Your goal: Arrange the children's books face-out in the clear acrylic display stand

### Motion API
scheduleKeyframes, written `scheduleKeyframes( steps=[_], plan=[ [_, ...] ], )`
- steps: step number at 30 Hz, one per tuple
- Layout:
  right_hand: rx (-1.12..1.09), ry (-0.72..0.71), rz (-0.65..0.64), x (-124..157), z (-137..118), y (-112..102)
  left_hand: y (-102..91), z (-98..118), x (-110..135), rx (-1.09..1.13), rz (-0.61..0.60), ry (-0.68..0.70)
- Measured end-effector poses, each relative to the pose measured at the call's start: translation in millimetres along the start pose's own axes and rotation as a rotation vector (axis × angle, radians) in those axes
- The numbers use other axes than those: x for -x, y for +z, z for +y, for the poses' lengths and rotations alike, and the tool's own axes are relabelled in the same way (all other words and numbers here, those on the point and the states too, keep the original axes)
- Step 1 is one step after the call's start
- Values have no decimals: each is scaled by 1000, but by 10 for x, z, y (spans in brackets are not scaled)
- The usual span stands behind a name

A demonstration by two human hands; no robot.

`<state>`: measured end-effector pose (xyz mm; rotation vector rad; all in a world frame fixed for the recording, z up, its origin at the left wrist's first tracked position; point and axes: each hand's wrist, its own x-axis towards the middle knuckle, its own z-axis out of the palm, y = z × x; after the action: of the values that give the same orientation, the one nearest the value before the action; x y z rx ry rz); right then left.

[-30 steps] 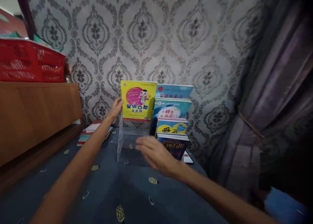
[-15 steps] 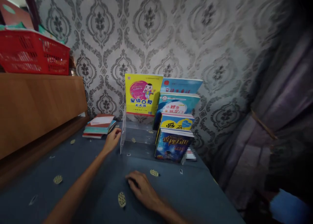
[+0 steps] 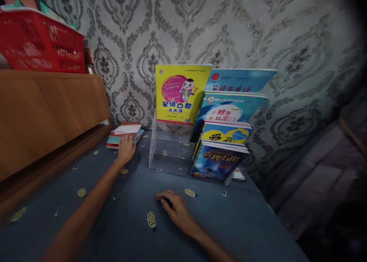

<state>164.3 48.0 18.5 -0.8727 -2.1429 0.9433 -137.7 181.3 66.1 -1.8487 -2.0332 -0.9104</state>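
Observation:
My left hand (image 3: 126, 148) reaches out to a low stack of books (image 3: 125, 134) lying flat on the blue cloth, fingers laid on the front edge of the top book. My right hand (image 3: 174, 208) rests on the cloth near me, fingers curled down, nothing visible in it. Between them stands a clear tiered rack (image 3: 169, 149). A yellow book (image 3: 180, 94) stands on its top left step. Down its right side stand a light blue book (image 3: 239, 80), a teal book (image 3: 229, 109), a yellow-and-blue book (image 3: 225, 133) and a dark blue book (image 3: 218, 162).
A blue patterned cloth (image 3: 137, 231) covers the surface. A wooden cabinet (image 3: 43, 109) runs along the left, with a red plastic basket (image 3: 43, 40) on top. Patterned wallpaper (image 3: 183, 25) is behind the rack. A dark curtain (image 3: 329, 159) hangs at the right.
My left hand let go of the yellow book, dropped past the rack's left edge and moved left onto the flat stack. My right hand drew back from the rack and settled on the cloth.

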Motion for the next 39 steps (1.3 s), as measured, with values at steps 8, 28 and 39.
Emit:
scheduleKeyframes(
  steps=[8, 28, 39],
  plan=[
    [9, -33, 6, 7, 99, 26, 101, -292, -492, -200, -234, 13],
    [47, -28, -27, -7, 30, -8, -434, -228, -401, -462, -407, 130],
    [66, -36, -30, -15, -7, -10, -665, -61, -188, -467, -295, 139]
  ],
)
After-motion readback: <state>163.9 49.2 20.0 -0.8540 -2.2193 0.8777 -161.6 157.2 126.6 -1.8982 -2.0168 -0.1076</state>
